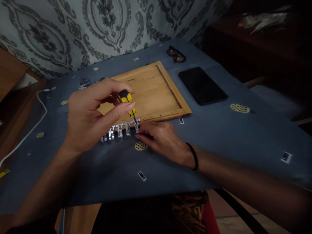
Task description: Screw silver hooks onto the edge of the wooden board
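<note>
My left hand (95,110) grips the yellow and black handle of a short screwdriver (126,99) between thumb and fingers. The screwdriver's shaft points down at the rightmost of several metal hooks (128,129) along the near edge of a wooden framed board (151,87). With thumb and fingertips pinched, my right hand (162,138) holds that rightmost metal hook (136,126) from the right side. Whether the tip sits in a screw is too small to tell. Part of the board is hidden behind my left hand.
A black tablet (202,85) lies right of the board, with dark glasses (176,54) behind it. Small shiny pieces (84,83) rest at the back left. A white cable (43,105) runs down the left of the blue patterned tablecloth (219,139). A patterned curtain (104,26) hangs behind.
</note>
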Demonstrator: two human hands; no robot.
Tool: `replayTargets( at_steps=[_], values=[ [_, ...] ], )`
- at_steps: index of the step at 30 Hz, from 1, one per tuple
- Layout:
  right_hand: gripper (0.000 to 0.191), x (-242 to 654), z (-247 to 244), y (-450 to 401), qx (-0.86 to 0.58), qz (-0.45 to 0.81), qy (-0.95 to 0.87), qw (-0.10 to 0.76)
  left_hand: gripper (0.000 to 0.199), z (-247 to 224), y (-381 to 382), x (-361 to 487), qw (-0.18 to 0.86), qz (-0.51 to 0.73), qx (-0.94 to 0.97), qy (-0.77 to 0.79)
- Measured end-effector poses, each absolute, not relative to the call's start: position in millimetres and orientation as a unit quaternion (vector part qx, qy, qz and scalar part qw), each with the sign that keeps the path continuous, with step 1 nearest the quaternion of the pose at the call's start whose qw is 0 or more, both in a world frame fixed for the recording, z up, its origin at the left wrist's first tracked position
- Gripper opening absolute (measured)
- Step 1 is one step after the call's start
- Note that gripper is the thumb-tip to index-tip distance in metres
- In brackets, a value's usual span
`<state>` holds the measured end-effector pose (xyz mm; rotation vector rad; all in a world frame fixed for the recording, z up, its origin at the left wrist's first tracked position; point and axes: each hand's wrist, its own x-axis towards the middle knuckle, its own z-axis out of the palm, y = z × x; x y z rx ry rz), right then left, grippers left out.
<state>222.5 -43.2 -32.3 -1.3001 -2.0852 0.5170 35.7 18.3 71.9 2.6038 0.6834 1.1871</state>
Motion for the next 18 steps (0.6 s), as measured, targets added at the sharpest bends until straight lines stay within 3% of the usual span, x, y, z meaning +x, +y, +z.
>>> replayTargets(
  at_steps=[4,13,18],
  values=[
    [0.011,223.1,-32.9,-45.1,-0.485,0.172,-0.803,0.301,0.015,76.5,16.2,34.6,0.092,0.463,0.849,0.237],
    [0.016,225.2,-33.2,-50.2,-0.488,0.15,-0.811,0.287,0.017,77.6,8.1,38.0,0.091,0.435,0.838,0.315],
    [0.024,225.8,-33.4,-55.8,-0.467,0.068,-0.834,0.287,0.017,77.1,8.7,37.1,0.074,0.435,0.835,0.328]
  ],
)
